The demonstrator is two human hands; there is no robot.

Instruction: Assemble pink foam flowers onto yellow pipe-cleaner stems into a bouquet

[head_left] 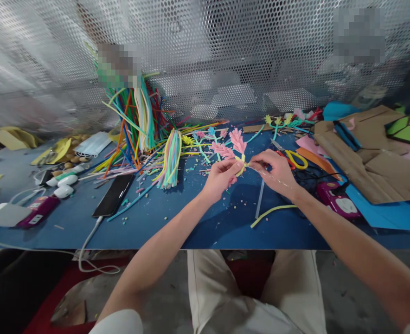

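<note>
My left hand point(221, 178) pinches the yellow base of a pink pipe-cleaner flower point(239, 140), whose fluffy pink sprigs stand up and lean left above my fingers. Close beside it on the right, the fingertips of my right hand point(276, 170) are pressed together at the same yellow base, on a thin stripped strand. From there a thin, shiny twisted wire point(277, 180) trails to the right across my right hand. Below my hands lies a loose pale yellow pipe cleaner point(272, 214). Yellow-handled scissors point(297, 160) rest just behind my right hand.
A tall bunch of coloured pipe cleaners point(121, 120) and a pastel bundle point(170, 160) stand at left. A black phone point(113, 195) lies with its cable attached. Cardboard point(375, 153), blue sheets point(393, 214) and a magenta power block point(337, 199) are at right. A perforated metal screen point(198, 60) closes the back.
</note>
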